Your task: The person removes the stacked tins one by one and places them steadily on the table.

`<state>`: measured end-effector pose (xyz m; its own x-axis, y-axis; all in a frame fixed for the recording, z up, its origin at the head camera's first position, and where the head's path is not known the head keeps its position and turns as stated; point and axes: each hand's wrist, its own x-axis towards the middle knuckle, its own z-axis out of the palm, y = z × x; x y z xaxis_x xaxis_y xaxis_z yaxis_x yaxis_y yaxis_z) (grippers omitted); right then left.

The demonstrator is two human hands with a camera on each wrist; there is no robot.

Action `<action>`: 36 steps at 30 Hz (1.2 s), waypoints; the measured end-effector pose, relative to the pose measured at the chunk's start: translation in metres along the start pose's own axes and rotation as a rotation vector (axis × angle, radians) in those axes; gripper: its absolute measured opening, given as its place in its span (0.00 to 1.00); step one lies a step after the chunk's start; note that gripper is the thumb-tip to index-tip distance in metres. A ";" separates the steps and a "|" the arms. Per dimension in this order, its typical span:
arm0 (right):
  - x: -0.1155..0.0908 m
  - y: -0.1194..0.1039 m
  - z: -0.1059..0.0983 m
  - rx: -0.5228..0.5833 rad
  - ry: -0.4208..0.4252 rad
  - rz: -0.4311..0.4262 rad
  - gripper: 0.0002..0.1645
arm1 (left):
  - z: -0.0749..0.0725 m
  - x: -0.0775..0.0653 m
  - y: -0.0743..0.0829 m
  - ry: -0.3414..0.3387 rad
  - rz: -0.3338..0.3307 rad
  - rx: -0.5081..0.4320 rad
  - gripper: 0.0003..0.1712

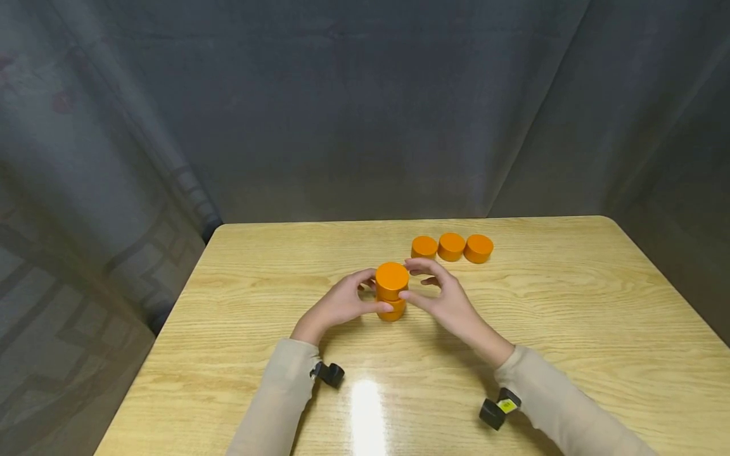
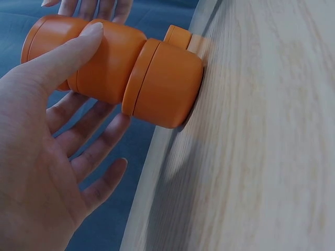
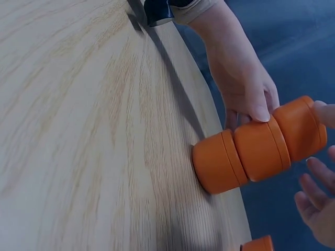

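Three orange lidded round jars stand stacked on the table. My left hand (image 1: 342, 301) comes from the left and holds the middle jar (image 2: 110, 63), its thumb across the near side and its fingers behind. Under it, the bottom jar (image 3: 220, 162) stands on the tabletop. From the right, my right hand (image 1: 450, 305) pinches the top jar (image 1: 391, 277) between thumb and fingers. In the right wrist view the top jar (image 3: 297, 128) sits slightly off line with the middle one. The far fingers of both hands are partly hidden behind the stack in the head view.
Behind the stack, to the right, several round orange pieces stand in a row: a left one (image 1: 424, 246), a middle one (image 1: 452, 246) and a right one (image 1: 478, 247). The wooden table (image 1: 256, 272) ends at a grey curtain (image 1: 353, 126).
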<state>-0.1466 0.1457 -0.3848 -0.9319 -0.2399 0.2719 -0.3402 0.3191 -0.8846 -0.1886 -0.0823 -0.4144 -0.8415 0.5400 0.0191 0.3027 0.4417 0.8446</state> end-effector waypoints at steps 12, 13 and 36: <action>0.005 0.000 0.008 -0.004 -0.042 0.038 0.38 | 0.000 -0.001 0.000 -0.007 -0.006 -0.010 0.32; 0.005 0.000 0.009 -0.008 -0.045 0.038 0.38 | 0.000 -0.001 0.000 -0.007 -0.005 -0.011 0.32; 0.004 0.000 0.015 0.010 -0.030 0.058 0.37 | 0.000 0.000 -0.001 -0.003 -0.004 -0.002 0.32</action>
<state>-0.1488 0.1311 -0.3890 -0.9460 -0.2485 0.2083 -0.2839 0.3245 -0.9023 -0.1890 -0.0827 -0.4147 -0.8412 0.5405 0.0142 0.2985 0.4424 0.8457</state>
